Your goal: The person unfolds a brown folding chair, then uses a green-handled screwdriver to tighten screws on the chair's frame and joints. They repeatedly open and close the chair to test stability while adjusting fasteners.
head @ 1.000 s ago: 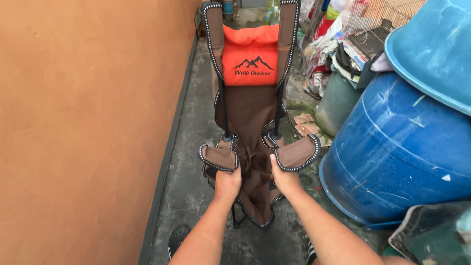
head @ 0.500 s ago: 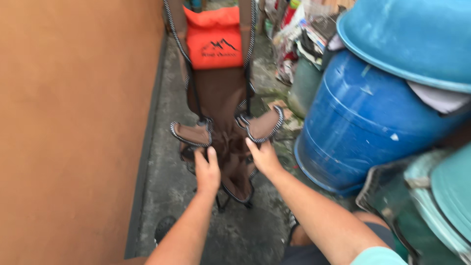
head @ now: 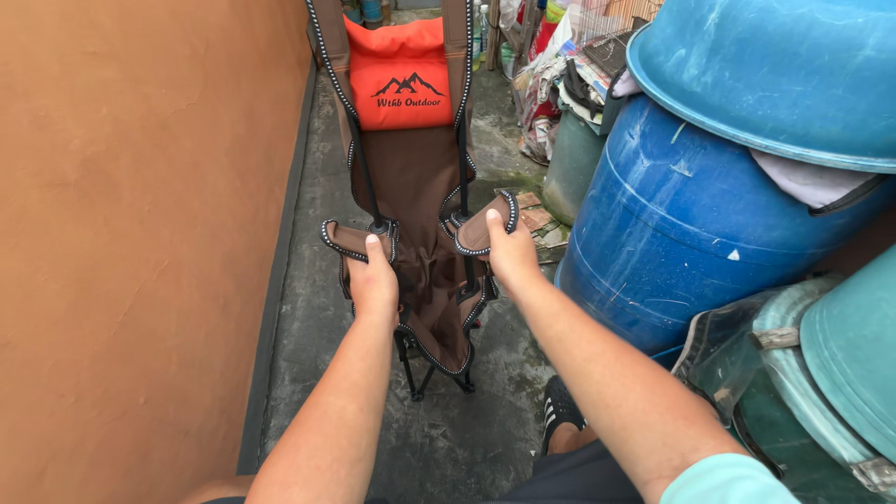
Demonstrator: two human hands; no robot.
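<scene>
Beside the orange wall, left hand and right hand each clasp an armrest of the folded brown chair.

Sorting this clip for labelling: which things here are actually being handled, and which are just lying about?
Being handled:
folding chair, brown with an orange headrest
left hand on its left armrest
right hand on its right armrest

Lying about:
blue barrel
blue tub on top
green bin
orange wall

My hands grip a folded camp chair of matt brown cloth with an orange fabric headrest. Beside me, a scuffed blue plastic barrel, rough plastered wall, damp concrete floor.
</scene>
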